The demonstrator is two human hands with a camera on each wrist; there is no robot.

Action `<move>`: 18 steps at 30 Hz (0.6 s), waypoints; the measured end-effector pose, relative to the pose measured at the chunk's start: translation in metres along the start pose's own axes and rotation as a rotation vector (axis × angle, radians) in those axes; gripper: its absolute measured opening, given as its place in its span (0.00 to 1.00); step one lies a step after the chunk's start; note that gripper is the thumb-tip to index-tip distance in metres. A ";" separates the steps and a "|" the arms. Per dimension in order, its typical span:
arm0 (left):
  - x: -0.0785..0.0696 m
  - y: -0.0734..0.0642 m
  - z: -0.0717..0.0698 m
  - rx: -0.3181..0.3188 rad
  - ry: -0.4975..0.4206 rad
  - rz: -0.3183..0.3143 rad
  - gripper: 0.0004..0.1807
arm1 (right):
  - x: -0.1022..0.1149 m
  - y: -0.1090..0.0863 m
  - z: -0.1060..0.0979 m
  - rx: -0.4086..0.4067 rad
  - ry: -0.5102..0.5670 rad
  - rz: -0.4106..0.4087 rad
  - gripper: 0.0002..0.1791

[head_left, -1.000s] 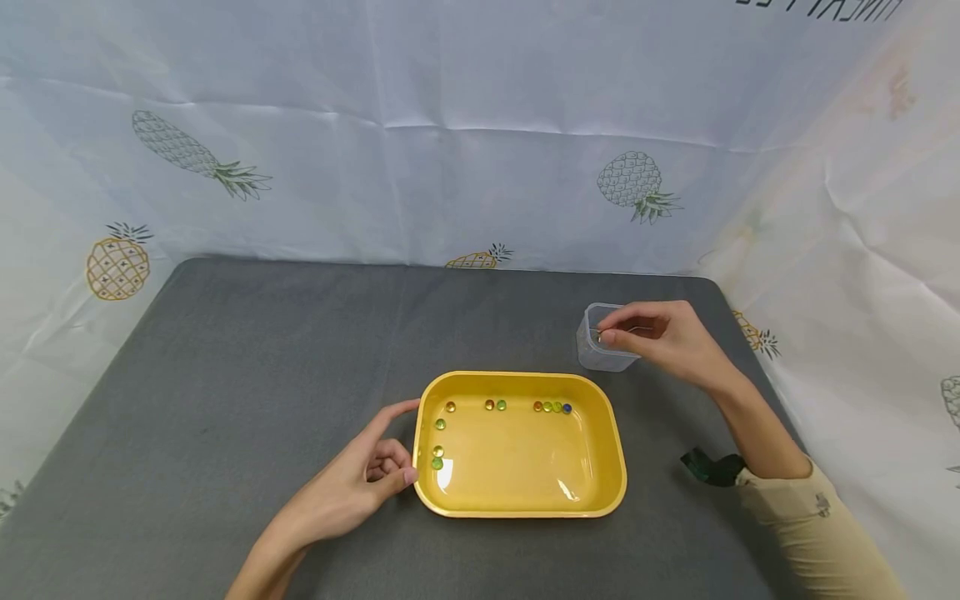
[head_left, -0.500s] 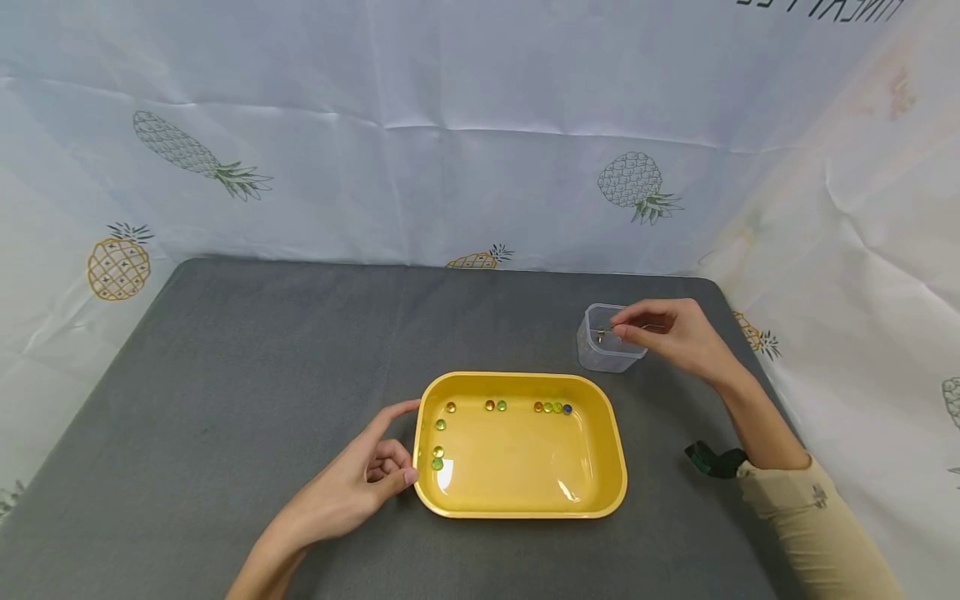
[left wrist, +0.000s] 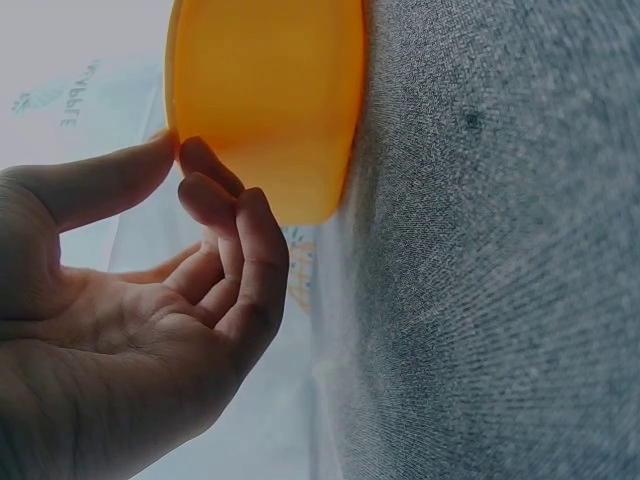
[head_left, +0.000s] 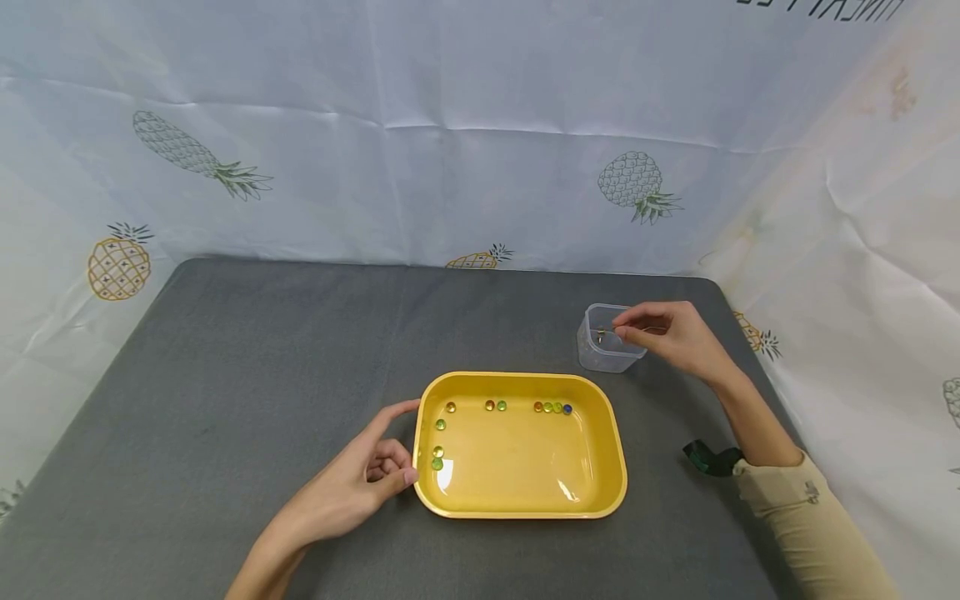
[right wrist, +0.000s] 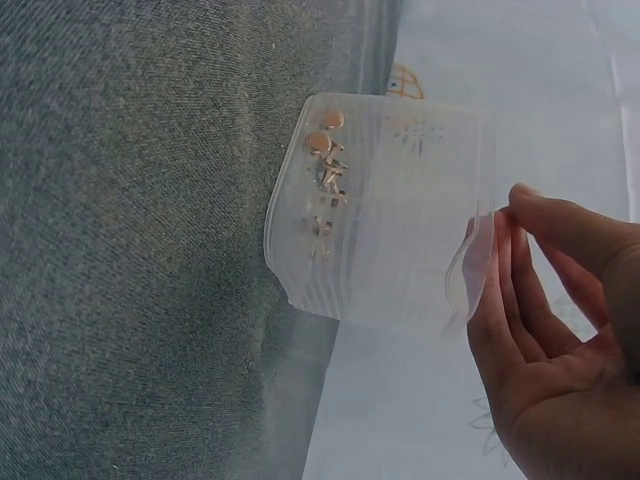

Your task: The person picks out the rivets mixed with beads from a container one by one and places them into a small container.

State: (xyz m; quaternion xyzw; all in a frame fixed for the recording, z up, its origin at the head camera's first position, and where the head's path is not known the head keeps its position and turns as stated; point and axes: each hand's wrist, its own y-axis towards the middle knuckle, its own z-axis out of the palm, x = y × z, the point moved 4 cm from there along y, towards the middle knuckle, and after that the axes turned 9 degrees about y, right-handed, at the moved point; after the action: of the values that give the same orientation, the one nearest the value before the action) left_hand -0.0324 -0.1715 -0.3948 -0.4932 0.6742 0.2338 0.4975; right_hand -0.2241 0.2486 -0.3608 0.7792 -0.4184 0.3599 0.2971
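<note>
My left hand (head_left: 352,479) is at the left side of a yellow tray (head_left: 517,510), index finger and thumb touching its rim, other fingers curled beside the wall. Several coloured glass marbles (head_left: 552,407) lie along the tray's back and left sides. My right hand (head_left: 678,337) is over the mouth of a clear plastic box (head_left: 607,362), thumb and index fingertips close together. I cannot tell whether something tiny is between them. Through the box wall in the right wrist view show several small copper-coloured pieces (right wrist: 328,175), some with flat round heads.
A grey cloth-covered table (head_left: 285,350) lies under everything. Pineapple-print sheets (head_left: 487,183) hang behind it and at both sides. A dark green band (head_left: 711,460) hangs from the right sleeve (head_left: 806,517).
My right hand has shifted slightly right over the box, uncovering a small metallic piece inside, and then stays nearly still. The left hand, tray and marbles have not moved.
</note>
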 end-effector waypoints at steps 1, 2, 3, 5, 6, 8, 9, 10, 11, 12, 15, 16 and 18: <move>0.000 0.000 0.000 0.001 0.000 -0.001 0.43 | 0.000 0.000 0.000 -0.001 -0.009 -0.002 0.10; 0.000 0.000 0.000 0.001 -0.001 -0.002 0.43 | 0.000 0.000 0.001 -0.002 -0.015 -0.003 0.10; 0.000 0.000 0.000 0.002 -0.001 -0.003 0.43 | 0.001 0.000 0.001 -0.002 -0.021 -0.005 0.10; 0.000 0.000 0.000 0.002 -0.001 -0.005 0.43 | 0.001 0.000 0.002 -0.006 -0.032 -0.008 0.10; 0.000 0.000 0.000 0.002 0.000 -0.006 0.43 | 0.002 0.000 0.002 -0.008 -0.037 -0.008 0.10; 0.000 0.000 0.000 0.002 0.000 -0.007 0.43 | 0.003 0.000 0.003 -0.011 -0.044 -0.008 0.10; 0.000 0.000 0.000 0.002 0.001 -0.007 0.43 | 0.004 0.000 0.003 -0.013 -0.048 -0.008 0.10; 0.000 0.000 0.000 0.002 0.001 -0.007 0.43 | 0.004 0.000 0.004 -0.015 -0.049 -0.008 0.10; 0.000 0.000 0.000 0.002 0.002 -0.006 0.43 | 0.005 0.000 0.004 -0.015 -0.048 -0.006 0.10; 0.000 0.000 0.000 0.002 0.002 -0.006 0.43 | 0.005 0.000 0.004 -0.017 -0.048 -0.006 0.10; 0.000 0.000 0.000 0.002 0.002 -0.004 0.43 | 0.006 0.000 0.004 -0.023 -0.041 -0.005 0.10; 0.000 0.000 0.000 0.002 0.002 -0.005 0.43 | 0.006 0.000 0.004 -0.024 -0.039 -0.004 0.10; 0.000 0.001 0.000 0.002 0.002 -0.004 0.43 | 0.005 0.000 0.004 -0.028 -0.036 -0.003 0.10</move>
State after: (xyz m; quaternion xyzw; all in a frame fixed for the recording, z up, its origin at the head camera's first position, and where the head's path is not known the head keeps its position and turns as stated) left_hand -0.0331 -0.1717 -0.3951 -0.4943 0.6740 0.2315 0.4977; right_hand -0.2210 0.2434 -0.3591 0.7820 -0.4274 0.3394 0.3011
